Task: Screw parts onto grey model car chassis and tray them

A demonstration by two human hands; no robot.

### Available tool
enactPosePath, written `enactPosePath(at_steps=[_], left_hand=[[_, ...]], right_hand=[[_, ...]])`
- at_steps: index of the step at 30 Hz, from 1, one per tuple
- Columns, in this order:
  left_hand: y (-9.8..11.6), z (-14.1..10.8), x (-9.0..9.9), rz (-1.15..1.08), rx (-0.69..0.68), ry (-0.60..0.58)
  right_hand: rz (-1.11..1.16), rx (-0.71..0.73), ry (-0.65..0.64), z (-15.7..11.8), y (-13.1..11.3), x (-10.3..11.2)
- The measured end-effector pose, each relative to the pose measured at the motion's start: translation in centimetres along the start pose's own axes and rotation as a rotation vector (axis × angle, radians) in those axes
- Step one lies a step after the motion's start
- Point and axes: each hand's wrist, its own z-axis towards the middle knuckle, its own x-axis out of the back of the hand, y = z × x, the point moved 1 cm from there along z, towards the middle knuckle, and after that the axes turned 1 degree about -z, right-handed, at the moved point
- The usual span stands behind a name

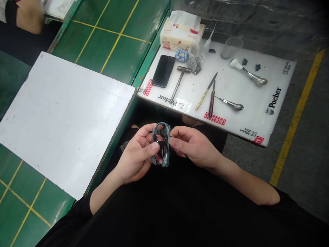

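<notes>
A small grey-blue model car body shell [166, 158] with dark inner parts is held over my lap. My left hand [137, 152] grips its left side, with the thumb laid across the open middle. At the shell's right edge, my right hand [194, 145] pinches with thumb and forefinger against the side. Whether a small separate part sits between those right fingertips cannot be made out. Both hands are in front of the board's near edge, apart from the tools.
A white board [246, 116] carries a phone [163, 71], a small hammer [180, 80], a file [206, 91], a red-handled tool [212, 103], metal-handled tools [235, 105], a brush [248, 72], a cup [231, 48] and a tissue box [180, 34]. A white sheet [69, 120] lies left. Another person's arm [29, 15] shows top left.
</notes>
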Motion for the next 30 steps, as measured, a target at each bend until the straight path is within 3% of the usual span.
enactPosePath(at_steps=[7, 11, 24, 30], left_hand=[[-0.3, -0.1, 0.0, -0.029, 0.062, 0.02], [-0.3, -0.1, -0.1, 0.0, 0.052, 0.046], [-0.8, -0.1, 0.5, 0.021, 0.078, -0.005], [-1.0, -0.1, 0.7, 0.106, -0.101, -0.007]], right_hand=[[0.038, 0.066, -0.021, 0.2, 0.4, 0.0], [-0.045, 0.057, 0.028, 0.2, -0.3, -0.3], [-0.034, 0.09, 0.044, 0.3, -0.9, 0.5], [-0.129, 0.099, 0.08, -0.6, -1.9, 0.3]])
